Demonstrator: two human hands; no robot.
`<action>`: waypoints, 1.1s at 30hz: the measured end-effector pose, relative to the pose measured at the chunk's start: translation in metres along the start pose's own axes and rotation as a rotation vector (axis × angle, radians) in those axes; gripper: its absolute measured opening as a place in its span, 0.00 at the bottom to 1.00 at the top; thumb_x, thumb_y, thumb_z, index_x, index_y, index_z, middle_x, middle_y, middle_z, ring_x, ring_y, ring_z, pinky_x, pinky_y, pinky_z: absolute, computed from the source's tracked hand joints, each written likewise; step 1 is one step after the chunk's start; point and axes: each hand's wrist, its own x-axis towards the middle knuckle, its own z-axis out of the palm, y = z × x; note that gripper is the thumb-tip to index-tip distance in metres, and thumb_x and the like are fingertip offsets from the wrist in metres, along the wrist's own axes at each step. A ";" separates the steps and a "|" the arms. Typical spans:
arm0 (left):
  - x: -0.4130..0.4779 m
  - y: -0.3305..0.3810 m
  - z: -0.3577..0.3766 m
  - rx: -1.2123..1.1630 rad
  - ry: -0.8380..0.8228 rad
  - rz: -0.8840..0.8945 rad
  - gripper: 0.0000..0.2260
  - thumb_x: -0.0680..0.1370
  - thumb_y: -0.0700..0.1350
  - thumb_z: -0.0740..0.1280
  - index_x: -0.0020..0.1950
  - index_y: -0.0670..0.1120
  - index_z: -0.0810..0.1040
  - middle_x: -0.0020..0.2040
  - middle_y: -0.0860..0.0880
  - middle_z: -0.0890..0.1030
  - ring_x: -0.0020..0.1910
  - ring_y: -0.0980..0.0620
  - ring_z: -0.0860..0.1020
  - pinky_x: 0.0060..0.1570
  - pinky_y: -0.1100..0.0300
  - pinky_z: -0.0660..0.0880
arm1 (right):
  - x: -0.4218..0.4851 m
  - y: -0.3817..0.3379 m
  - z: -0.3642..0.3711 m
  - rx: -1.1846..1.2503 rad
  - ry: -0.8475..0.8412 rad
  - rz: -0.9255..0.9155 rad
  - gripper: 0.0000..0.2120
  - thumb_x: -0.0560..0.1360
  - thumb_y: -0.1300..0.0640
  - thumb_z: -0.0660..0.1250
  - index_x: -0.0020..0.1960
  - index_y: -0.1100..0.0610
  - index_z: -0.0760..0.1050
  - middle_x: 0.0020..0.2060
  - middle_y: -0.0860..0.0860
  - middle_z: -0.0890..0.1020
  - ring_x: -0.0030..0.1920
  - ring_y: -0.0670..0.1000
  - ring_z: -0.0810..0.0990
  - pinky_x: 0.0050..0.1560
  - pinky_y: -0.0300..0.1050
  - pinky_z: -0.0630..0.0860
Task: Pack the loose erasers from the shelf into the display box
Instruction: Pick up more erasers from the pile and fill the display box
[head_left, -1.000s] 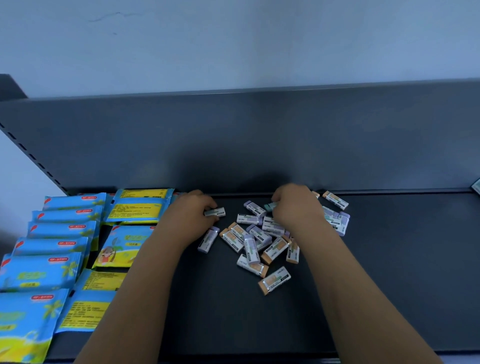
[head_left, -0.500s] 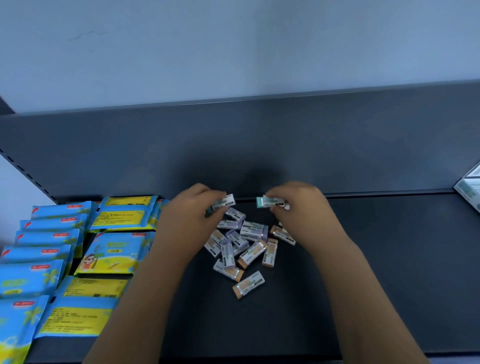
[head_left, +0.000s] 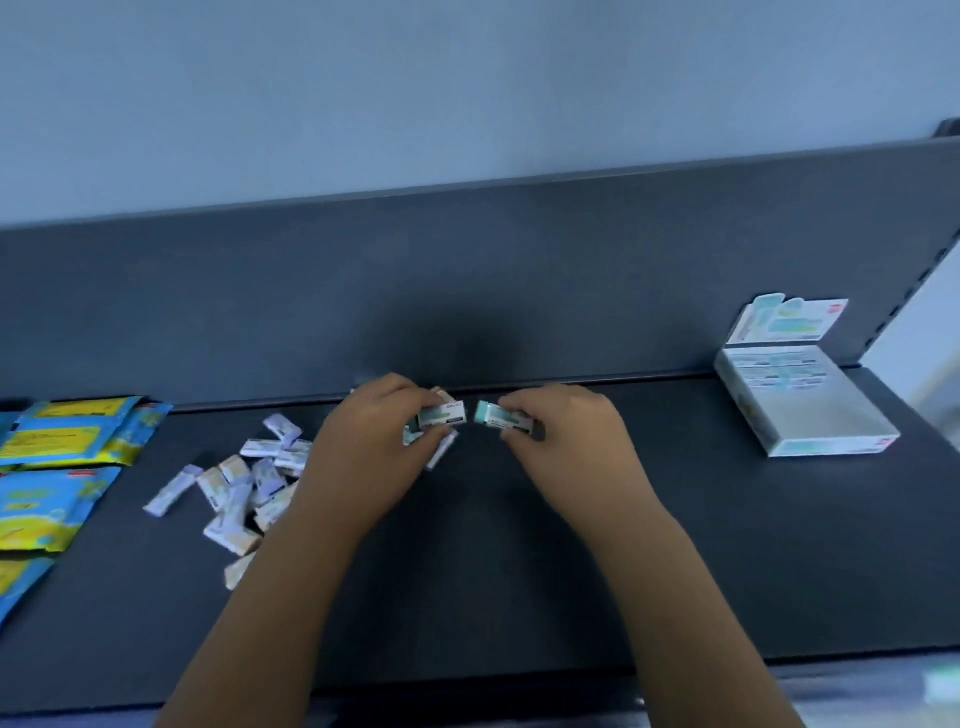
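Dark shelf (head_left: 675, 545), both hands gripping erasers, left hand (head_left: 374, 447) and right hand (head_left: 566, 441), pile of loose erasers (head_left: 244, 488) left of them, display box (head_left: 810, 410) off right, so packing's barely begun.

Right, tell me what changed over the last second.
Both hands came up off the pile and moved right, toward the display box: the left hand grips a few erasers, the right hand pinches one eraser. The pile and the blue packets stayed put on the shelf.
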 end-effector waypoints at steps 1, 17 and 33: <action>0.003 0.014 0.007 0.003 -0.004 -0.016 0.11 0.74 0.49 0.74 0.55 0.49 0.84 0.50 0.53 0.81 0.50 0.51 0.79 0.51 0.55 0.75 | -0.004 0.011 -0.010 0.006 -0.016 -0.013 0.14 0.72 0.57 0.73 0.57 0.51 0.83 0.48 0.46 0.84 0.50 0.50 0.78 0.52 0.43 0.74; 0.044 0.145 0.058 -0.071 -0.076 0.004 0.13 0.73 0.53 0.69 0.55 0.51 0.83 0.50 0.56 0.79 0.49 0.54 0.79 0.49 0.53 0.77 | -0.015 0.108 -0.097 0.001 0.067 -0.012 0.15 0.71 0.65 0.72 0.57 0.56 0.83 0.50 0.50 0.79 0.49 0.54 0.78 0.53 0.48 0.77; 0.084 0.216 0.116 -0.117 -0.094 0.023 0.10 0.75 0.50 0.72 0.56 0.53 0.83 0.49 0.59 0.77 0.46 0.58 0.75 0.46 0.57 0.76 | -0.021 0.189 -0.144 -0.033 0.108 0.068 0.14 0.72 0.64 0.71 0.57 0.56 0.83 0.49 0.52 0.80 0.52 0.56 0.77 0.52 0.49 0.76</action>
